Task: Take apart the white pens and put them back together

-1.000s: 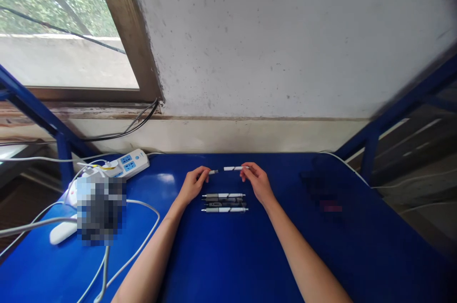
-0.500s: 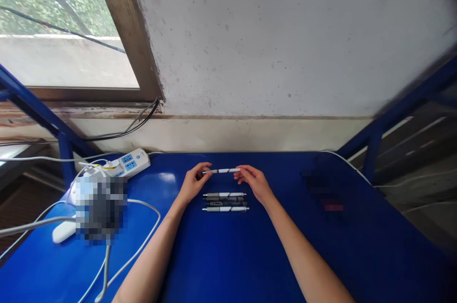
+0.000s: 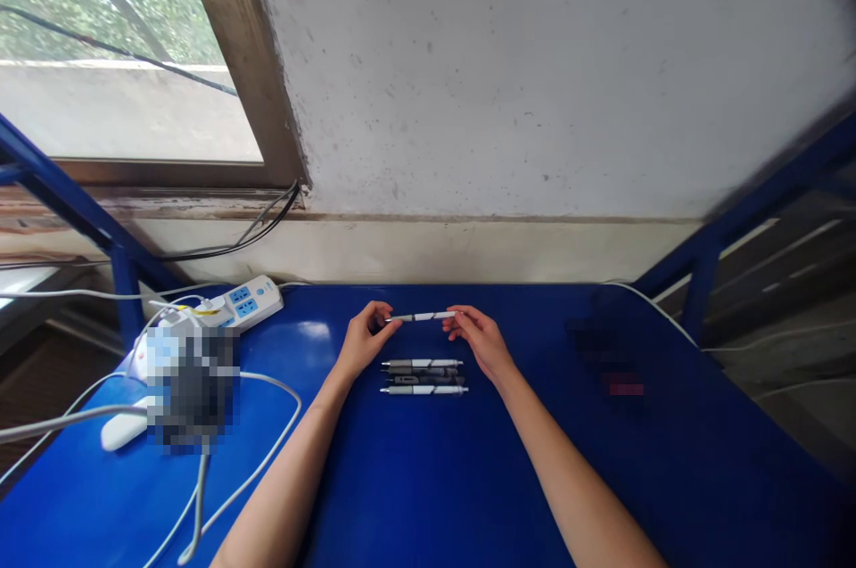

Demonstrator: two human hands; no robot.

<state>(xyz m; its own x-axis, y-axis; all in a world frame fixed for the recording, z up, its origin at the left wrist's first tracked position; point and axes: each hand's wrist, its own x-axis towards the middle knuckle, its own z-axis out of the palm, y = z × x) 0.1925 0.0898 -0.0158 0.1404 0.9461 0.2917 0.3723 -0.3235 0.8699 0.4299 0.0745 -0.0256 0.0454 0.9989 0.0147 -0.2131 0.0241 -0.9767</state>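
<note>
A slim white-and-grey pen (image 3: 425, 316) with dark slanted marks is held level, its tip pointing left. My left hand (image 3: 362, 341) has thumb and fingers closed at the tip end. The far end is pinched by my right hand (image 3: 484, 341), with its other fingers curled underneath. Just nearer to me, more pens lie side by side: a white-and-grey pen (image 3: 434, 364), a black pen (image 3: 407, 380) and another white-and-grey pen (image 3: 434, 390), all roughly parallel to the held one.
All this is on a blue table (image 3: 434, 488). To the left are a white power strip (image 3: 264, 299) with plugs, loose grey cables (image 3: 294, 407) and a blurred dark object (image 3: 197, 385). A wall (image 3: 495, 86) rises behind; blue metal bars (image 3: 702, 274) flank the table.
The held pen and my right hand have shifted slightly to the right. My left fingers now sit nearer the pen's very tip. The lying pens look the same.
</note>
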